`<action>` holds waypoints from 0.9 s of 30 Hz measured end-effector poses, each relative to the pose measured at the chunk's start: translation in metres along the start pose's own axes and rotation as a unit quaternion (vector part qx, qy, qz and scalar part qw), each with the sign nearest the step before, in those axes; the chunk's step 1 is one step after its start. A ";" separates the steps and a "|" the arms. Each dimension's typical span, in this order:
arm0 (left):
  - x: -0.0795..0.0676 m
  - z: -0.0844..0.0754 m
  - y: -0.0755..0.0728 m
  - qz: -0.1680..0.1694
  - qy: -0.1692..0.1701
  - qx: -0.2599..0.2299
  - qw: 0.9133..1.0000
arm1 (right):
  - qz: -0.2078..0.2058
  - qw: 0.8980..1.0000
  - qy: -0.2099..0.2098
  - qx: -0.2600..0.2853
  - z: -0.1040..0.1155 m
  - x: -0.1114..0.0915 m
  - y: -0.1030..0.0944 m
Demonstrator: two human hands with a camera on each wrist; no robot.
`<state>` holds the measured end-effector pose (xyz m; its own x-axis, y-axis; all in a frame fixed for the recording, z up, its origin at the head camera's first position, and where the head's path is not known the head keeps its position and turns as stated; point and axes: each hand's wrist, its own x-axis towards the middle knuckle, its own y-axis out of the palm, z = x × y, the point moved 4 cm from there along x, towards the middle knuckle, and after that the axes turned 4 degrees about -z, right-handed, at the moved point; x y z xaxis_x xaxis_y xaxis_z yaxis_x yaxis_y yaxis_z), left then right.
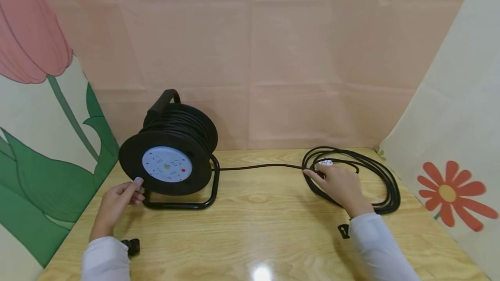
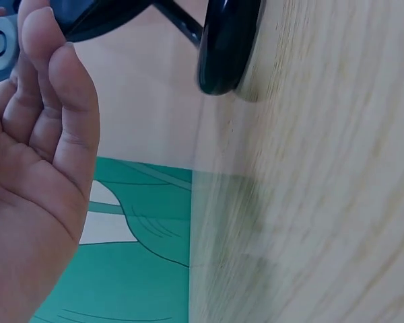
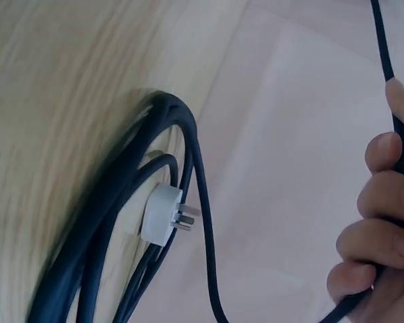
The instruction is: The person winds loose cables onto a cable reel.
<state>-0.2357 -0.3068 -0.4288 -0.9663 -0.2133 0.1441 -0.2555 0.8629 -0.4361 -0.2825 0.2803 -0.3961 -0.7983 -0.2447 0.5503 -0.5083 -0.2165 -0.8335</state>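
A black cable reel (image 1: pixel 177 127) with a pale socket panel (image 1: pixel 167 159) stands at the left of the table on a black tube frame (image 1: pixel 179 206). My left hand (image 1: pixel 117 203) is at the lower left edge of its front disc, fingers curled about a small light grey knob (image 2: pixel 1 44). Fingers partly hide that knob. From the reel a black cable (image 1: pixel 261 166) runs right to a loose coil (image 1: pixel 390 190). In my right hand (image 1: pixel 341 185) the cable is gripped at the coil's left side. A white plug (image 3: pixel 163 215) with metal pins sits among the loops.
The wooden table (image 1: pixel 250 229) meets a pink cloth backdrop (image 1: pixel 250 55) behind. Flower-printed sheets stand at both sides, a tulip (image 1: pixel 31 29) on the left and a red flower (image 1: pixel 447 192) on the right. Black wrist straps show near both cuffs.
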 end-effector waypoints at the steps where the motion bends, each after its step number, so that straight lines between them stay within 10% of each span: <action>1: 0.000 0.000 0.000 -0.001 -0.001 0.000 1.000 | 0.012 1.000 -0.001 0.011 -0.001 -0.001 0.001; 5: 0.001 -0.001 -0.002 -0.009 -0.008 -0.004 1.000 | 0.042 0.998 -0.010 0.053 -0.002 -0.005 0.002; 14: -0.003 -0.012 -0.009 -0.048 -0.004 -0.017 0.999 | -0.067 0.997 -0.044 0.008 0.002 -0.008 -0.003; 27: -0.007 -0.040 -0.019 -0.134 -0.040 -0.025 0.990 | 0.106 0.989 -0.005 0.102 0.019 -0.002 0.015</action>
<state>-0.2232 -0.3033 -0.3857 -0.8637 -0.4717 0.1777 -0.5035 0.7917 -0.3460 -0.2821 0.2594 -0.4093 -0.8762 -0.3135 0.3660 -0.2538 -0.3456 -0.9034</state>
